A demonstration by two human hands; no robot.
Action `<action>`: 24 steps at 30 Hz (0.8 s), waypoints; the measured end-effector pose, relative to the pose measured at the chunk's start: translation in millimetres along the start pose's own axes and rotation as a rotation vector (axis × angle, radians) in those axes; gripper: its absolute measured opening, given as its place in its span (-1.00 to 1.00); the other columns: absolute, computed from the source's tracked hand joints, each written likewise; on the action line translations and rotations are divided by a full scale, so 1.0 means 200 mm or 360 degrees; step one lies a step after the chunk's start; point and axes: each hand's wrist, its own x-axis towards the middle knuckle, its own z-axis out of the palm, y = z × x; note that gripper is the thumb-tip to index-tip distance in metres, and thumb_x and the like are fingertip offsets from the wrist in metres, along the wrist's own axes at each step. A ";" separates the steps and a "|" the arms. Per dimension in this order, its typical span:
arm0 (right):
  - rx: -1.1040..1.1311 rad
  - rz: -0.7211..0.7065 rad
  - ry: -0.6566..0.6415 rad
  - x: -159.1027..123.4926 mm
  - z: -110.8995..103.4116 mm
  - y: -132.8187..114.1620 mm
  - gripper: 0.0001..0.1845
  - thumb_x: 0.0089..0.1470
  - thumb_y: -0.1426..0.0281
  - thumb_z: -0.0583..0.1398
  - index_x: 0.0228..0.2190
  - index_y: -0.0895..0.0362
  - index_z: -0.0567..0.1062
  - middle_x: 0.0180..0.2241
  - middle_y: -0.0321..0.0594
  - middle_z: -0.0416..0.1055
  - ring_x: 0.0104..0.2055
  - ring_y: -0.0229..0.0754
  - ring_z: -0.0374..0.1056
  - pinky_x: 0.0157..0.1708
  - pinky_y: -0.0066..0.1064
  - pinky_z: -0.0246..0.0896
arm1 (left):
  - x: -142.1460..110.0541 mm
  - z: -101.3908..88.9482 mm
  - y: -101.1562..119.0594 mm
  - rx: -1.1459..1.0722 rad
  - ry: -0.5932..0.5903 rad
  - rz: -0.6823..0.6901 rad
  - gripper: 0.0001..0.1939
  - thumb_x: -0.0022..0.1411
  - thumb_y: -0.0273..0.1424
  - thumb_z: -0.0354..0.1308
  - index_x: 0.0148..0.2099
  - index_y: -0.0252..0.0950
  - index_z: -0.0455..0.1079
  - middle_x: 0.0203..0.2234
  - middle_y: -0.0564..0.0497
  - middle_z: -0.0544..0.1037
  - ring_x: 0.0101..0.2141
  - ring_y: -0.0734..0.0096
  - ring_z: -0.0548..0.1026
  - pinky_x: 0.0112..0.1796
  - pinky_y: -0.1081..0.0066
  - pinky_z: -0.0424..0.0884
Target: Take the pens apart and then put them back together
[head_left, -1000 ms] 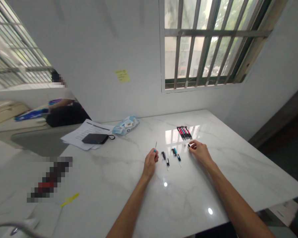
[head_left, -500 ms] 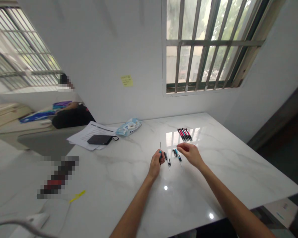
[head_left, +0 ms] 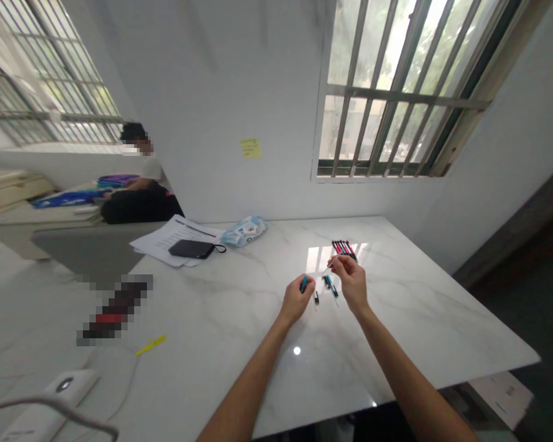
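My left hand (head_left: pixel 297 299) is closed around a blue pen barrel (head_left: pixel 303 283) whose upper end shows above the fingers. Up and to the right, my right hand (head_left: pixel 352 283) pinches a thin, pale pen refill (head_left: pixel 329 266) between thumb and fingertips. Blue and black pen parts (head_left: pixel 330 285) lie on the table between the hands, just left of the right wrist. Close beside the left hand's fingers is a black pen piece (head_left: pixel 316 299) with a thin tip. Behind the right hand, several red, black and blue pens (head_left: pixel 343 248) lie in a row, partly covered.
A black pouch (head_left: pixel 191 248) rests on printed papers (head_left: pixel 154 245) at the back left of the marble-patterned table (head_left: pixel 221 344). Beside them is a blue-white packet (head_left: pixel 244 231). A power strip (head_left: pixel 64 393) with a cable stands front left. Another person (head_left: pixel 147 184) sits beyond the partition.
My right hand has moved up and closed on the thin refill, which stuck up from my left hand before. The left hand still holds the blue barrel. The view has shifted slightly.
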 end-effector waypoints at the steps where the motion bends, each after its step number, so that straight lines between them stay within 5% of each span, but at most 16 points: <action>1: -0.0072 -0.0004 -0.0042 0.00 -0.01 0.00 -0.61 0.14 0.06 0.29 -0.23 0.14 0.59 -0.26 -0.10 0.62 -0.22 -0.08 0.54 -0.14 -0.26 0.46 | 0.01 -0.01 0.01 -0.0039 0.0051 -0.0021 -0.69 0.22 -0.13 0.20 -0.33 -0.30 0.46 -0.53 0.10 0.39 -0.47 0.47 0.29 -0.37 0.45 0.23; 6: -0.0536 -0.0065 -0.0446 -0.10 0.01 0.03 -0.69 0.16 0.12 0.29 -0.30 0.10 0.66 -0.37 -0.17 0.63 -0.33 -0.08 0.54 -0.22 -0.27 0.46 | 0.02 -0.03 0.02 -0.0311 0.0192 -0.0159 -0.55 0.08 -0.04 0.36 -0.18 -0.32 0.58 -0.40 -0.01 0.57 -0.50 0.48 0.34 -0.43 0.45 0.24; 12: -0.0660 -0.0083 -0.0617 -0.16 0.00 0.07 -0.76 0.18 0.19 0.26 -0.29 0.06 0.66 -0.34 -0.21 0.66 -0.30 -0.05 0.57 -0.22 -0.26 0.45 | 0.03 -0.05 -0.01 -0.0356 0.0244 -0.0170 -0.58 0.07 -0.03 0.37 -0.32 -0.34 0.57 -0.49 0.01 0.55 -0.50 0.48 0.35 -0.44 0.45 0.24; 16: -0.0827 -0.0108 -0.0525 -0.07 -0.20 0.11 -0.69 0.16 0.18 0.24 -0.15 0.09 0.61 -0.41 -0.21 0.62 -0.38 -0.11 0.54 -0.26 -0.29 0.43 | 0.05 -0.10 -0.02 -0.0382 0.0380 -0.0234 -0.60 0.07 -0.10 0.36 -0.22 -0.34 0.55 -0.49 0.03 0.54 -0.52 0.53 0.30 -0.48 0.49 0.19; 21: -0.1208 -0.0066 -0.0084 0.13 -0.56 0.25 -0.63 0.10 0.14 0.21 -0.18 0.12 0.60 -0.41 -0.17 0.61 -0.35 -0.08 0.55 -0.22 -0.29 0.39 | 0.06 -0.10 -0.04 -0.0358 0.0330 -0.0194 -0.61 0.08 -0.16 0.34 -0.11 -0.29 0.47 -0.43 0.01 0.61 -0.53 0.53 0.34 -0.49 0.52 0.17; 24: -0.1409 0.0008 -0.0081 0.16 -0.68 0.35 -0.65 0.10 0.16 0.19 -0.23 0.12 0.63 -0.44 -0.18 0.60 -0.35 -0.08 0.54 -0.23 -0.31 0.36 | 0.05 -0.08 -0.06 -0.0216 0.0262 -0.0149 -0.65 0.09 -0.17 0.36 -0.17 -0.30 0.51 -0.44 0.01 0.61 -0.49 0.49 0.41 -0.43 0.50 0.24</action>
